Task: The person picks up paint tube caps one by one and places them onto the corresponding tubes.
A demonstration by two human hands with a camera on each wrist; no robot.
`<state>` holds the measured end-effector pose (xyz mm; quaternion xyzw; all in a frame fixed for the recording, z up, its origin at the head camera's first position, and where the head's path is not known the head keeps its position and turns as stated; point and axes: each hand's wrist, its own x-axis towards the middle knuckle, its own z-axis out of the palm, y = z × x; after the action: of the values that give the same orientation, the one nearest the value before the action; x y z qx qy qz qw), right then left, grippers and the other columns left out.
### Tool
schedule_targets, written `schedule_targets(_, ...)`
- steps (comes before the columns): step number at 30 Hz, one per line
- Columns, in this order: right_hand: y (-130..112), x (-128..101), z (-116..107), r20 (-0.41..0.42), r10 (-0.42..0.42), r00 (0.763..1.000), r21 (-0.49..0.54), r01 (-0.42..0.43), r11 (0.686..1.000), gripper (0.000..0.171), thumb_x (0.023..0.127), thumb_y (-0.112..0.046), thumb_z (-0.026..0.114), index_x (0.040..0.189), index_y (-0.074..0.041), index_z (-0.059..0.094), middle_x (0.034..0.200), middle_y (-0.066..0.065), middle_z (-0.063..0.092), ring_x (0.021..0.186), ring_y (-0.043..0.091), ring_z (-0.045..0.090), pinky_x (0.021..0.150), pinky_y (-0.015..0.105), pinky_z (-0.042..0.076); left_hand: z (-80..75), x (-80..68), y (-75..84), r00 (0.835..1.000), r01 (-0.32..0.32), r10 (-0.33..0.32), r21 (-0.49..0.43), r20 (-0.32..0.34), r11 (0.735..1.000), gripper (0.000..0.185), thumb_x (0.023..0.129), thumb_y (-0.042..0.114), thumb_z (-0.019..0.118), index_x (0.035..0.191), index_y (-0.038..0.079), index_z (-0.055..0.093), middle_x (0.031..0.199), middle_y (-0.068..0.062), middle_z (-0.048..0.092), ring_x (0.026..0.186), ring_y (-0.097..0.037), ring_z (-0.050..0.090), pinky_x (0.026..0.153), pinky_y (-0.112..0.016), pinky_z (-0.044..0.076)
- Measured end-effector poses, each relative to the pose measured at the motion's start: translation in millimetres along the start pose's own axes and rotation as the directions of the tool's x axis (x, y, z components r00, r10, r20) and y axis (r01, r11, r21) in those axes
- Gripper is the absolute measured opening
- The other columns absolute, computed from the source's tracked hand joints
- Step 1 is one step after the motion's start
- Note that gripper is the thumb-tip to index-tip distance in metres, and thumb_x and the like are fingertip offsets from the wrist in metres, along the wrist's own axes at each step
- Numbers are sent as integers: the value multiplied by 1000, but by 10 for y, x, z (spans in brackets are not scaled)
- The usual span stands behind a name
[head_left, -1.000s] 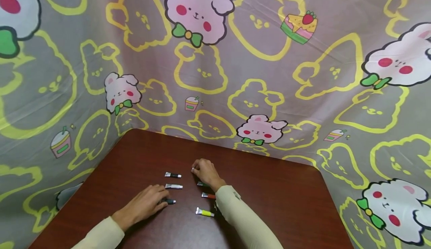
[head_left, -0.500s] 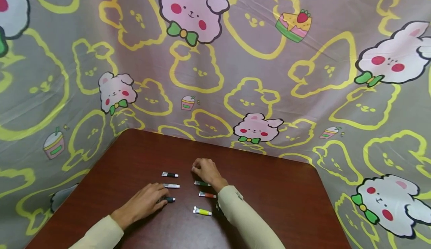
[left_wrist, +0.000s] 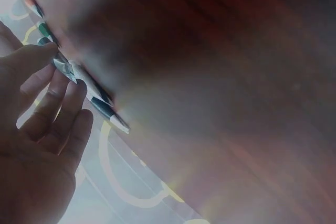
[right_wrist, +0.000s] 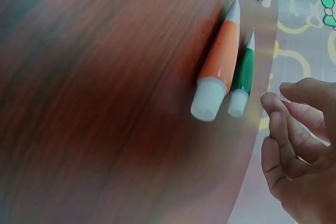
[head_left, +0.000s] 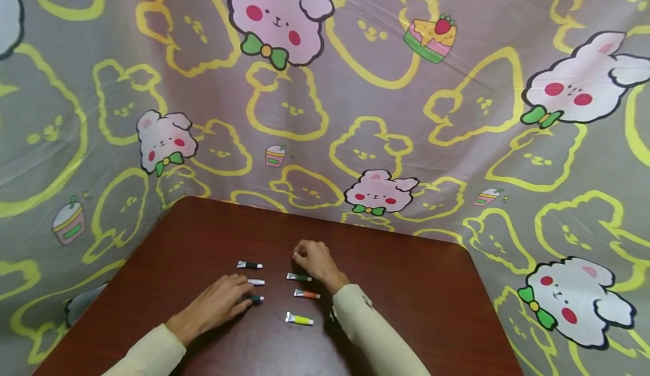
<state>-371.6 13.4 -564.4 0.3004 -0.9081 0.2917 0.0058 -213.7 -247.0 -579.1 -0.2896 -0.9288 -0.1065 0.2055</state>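
On the dark red-brown wooden table (head_left: pixel 406 285), head view: left hand (head_left: pixel 218 305) lies flat, fingertips on a small dark teal paint tube (head_left: pixel 255 298); right hand (head_left: pixel 315 258), loosely curled and holding nothing, rests just beyond a green tube (head_left: pixel 298 277). Right wrist view: orange tube (right_wrist: pixel 219 66) touches green tube (right_wrist: pixel 242 74); fingers (right_wrist: pixel 283 135) curled, apart.
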Motion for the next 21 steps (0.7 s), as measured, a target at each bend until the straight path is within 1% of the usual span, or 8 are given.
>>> schedule_targets(3, -9, -51, -53, 0, 19, 1000, -12, -19, 1000, 5, 100, -17, 77, 101, -12, 80, 96, -1, 82, 96, 18, 77, 84, 34, 59, 5, 31, -1, 1000, -14, 14, 6, -19, 1000, 23, 87, 21, 90, 103, 16, 75, 98, 6, 68, 90, -16, 67, 82, -41, 56)
schedule_targets(7, 15, -119, -107, -11, 19, 1000, 0, -19, 1000, 4, 99, -15, 77, 101, -13, 80, 94, -1, 82, 93, 17, 76, 83, 33, 57, 6, 70, 5, 1000, -9, 9, -11, -12, 1000, 22, 87, 20, 89, 103, 17, 75, 98, 6, 68, 90, -16, 66, 82, -41, 55)
schedule_targets(10, 31, -173, -139, -20, 15, 1000, 9, -15, 1000, 5, 98, -16, 76, 101, -13, 80, 93, -3, 81, 92, 16, 75, 83, 32, 56, 12, 91, 8, 1000, -5, 4, -26, -17, 1000, 21, 88, 19, 89, 104, 17, 75, 98, 6, 68, 91, -16, 67, 82, -41, 55)
schedule_targets(15, 50, -265, -193, -36, 14, 999, 25, -13, 1000, 7, 99, -18, 76, 101, -12, 79, 91, -4, 81, 88, 14, 73, 82, 32, 56, 13, 131, 7, 999, -16, 15, -26, -38, 1000, 21, 87, 18, 89, 101, 17, 74, 97, 5, 67, 89, -17, 67, 82, -41, 56)
schedule_targets(21, 88, -361, -237, -35, 25, 999, 33, -24, 999, 7, 98, -17, 78, 101, -10, 79, 90, -5, 80, 86, 9, 71, 80, 29, 55, -5, 189, 16, 1000, -14, 14, -23, -14, 1000, 21, 88, 18, 89, 102, 16, 73, 97, 4, 67, 90, -18, 68, 84, -42, 57)
